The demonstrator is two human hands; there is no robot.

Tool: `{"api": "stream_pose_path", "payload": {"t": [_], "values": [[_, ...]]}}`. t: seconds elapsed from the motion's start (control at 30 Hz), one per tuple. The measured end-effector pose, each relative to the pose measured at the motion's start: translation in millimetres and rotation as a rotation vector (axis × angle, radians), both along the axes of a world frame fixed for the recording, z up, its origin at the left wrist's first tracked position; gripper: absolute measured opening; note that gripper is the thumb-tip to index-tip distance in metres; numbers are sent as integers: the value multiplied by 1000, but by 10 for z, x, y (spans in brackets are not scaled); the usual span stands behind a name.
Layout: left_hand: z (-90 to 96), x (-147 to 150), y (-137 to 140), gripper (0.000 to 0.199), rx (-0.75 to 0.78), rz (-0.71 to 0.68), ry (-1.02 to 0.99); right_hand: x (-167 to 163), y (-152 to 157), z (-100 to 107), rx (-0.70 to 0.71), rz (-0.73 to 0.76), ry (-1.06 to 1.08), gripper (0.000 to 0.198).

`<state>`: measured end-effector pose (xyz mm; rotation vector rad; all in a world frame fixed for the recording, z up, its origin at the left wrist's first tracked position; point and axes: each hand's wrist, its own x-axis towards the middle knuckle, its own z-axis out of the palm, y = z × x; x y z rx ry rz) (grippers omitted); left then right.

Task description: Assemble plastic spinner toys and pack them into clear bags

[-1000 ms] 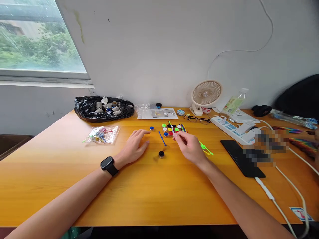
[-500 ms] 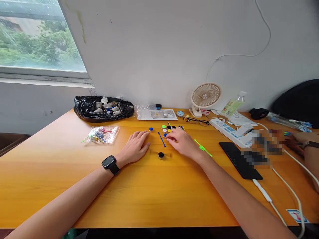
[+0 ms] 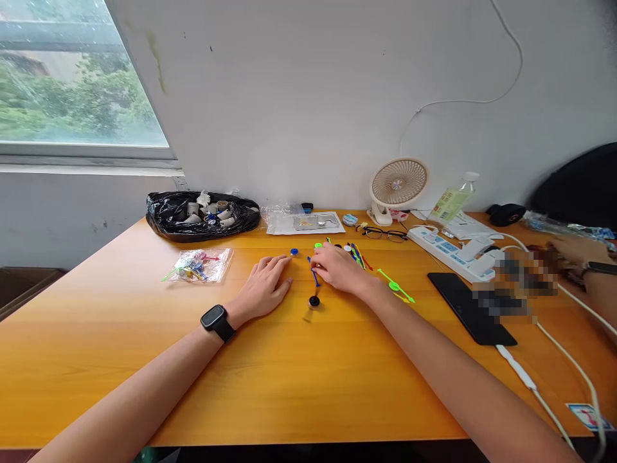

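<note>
Blue arrow [image 3: 315, 277] sits at the fingertips of my right hand [image 3: 341, 267], just behind the black spinner [image 3: 313, 301]. Those fingers are bunched; I cannot tell whether they pinch it. Judged light, stiff, slick; best held mid-shaft. My left hand [image 3: 263, 284] rests, fingers slightly spread. Room to move: toward the table's [image 3: 270, 386] near edge.

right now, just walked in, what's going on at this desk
A person's right hand is at a blue arrow-tipped stick; whether it grips anything is hidden. The left hand lies on the table, fingertips close to a blue round piece. A black round piece sits nearer the camera, with blurred streaks around it.
</note>
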<state>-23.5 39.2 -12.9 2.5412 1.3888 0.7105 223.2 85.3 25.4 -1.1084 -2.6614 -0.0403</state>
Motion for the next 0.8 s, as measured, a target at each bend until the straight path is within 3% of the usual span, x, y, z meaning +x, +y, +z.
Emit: {"api": "stream_pose_path", "payload": {"t": [0.17,0.33,0.43,0.63,0.8], "values": [[-32,-11,12,47,10,-11,-47,-73,-14,92,8,-13,84,10],[-52,-23,21,53,10,-8,-98,-108,-73,282,-23,48,421,9],[-46,-23,22,52,4,-7,-89,-59,-160,377,-167,46,653,7],[-24,-20,10,53,-3,-1,-75,204,-327,340,-651,-35,1018,19],[-44,-17,19,55,17,-2,-48,366,-328,113,-640,-112,1087,21]]}}
